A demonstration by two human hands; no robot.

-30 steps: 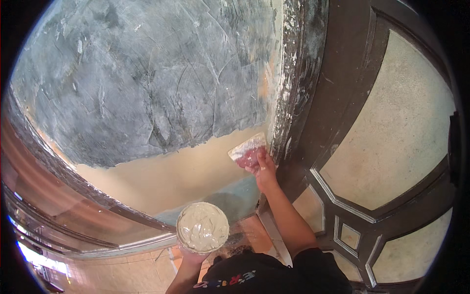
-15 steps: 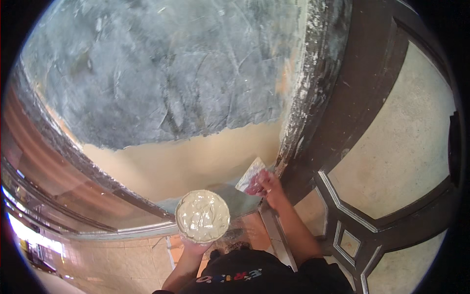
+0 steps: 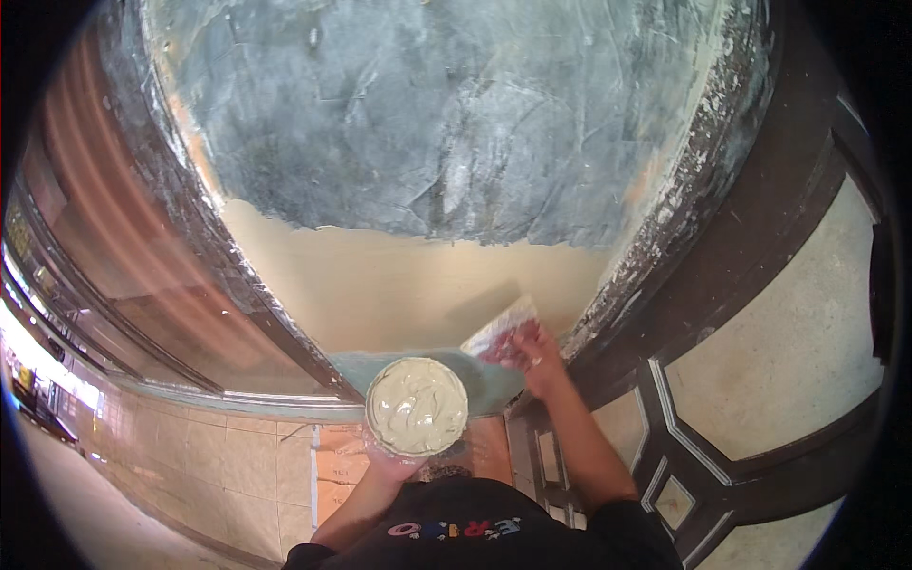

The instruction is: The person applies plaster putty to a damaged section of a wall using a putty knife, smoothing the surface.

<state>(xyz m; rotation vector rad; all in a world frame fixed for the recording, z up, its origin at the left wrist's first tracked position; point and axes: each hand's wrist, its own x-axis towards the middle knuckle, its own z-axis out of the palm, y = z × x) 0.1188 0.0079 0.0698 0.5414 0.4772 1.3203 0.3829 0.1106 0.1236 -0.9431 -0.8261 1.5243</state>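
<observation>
My left hand (image 3: 392,465) supports a round tub (image 3: 370,418) from below, its fingers mostly hidden under it. Pale, creamy putty (image 3: 418,404) fills the tub nearly to the rim. In my right hand (image 3: 539,363) is a wide, flat putty scraper (image 3: 498,327), its pale blade smeared with putty and slanting up to the right. The scraper is close to the wall and casts a shadow on it; whether the blade touches cannot be told. A smooth beige band (image 3: 370,285) of putty crosses the lower wall, under a rough blue-grey surface (image 3: 380,123).
Worn, paint-flecked dark frames (image 3: 655,233) edge the wall on both sides. A dark panelled door (image 3: 760,332) stands at the right, glossy brown panes (image 3: 142,256) at the left. Orange sheeting (image 3: 337,461) lies on the tiled floor (image 3: 228,475) below.
The view has swung left, so the wall sits farther right in it. My right hand with the scraper has shifted slightly against the beige band. Both hands keep their holds.
</observation>
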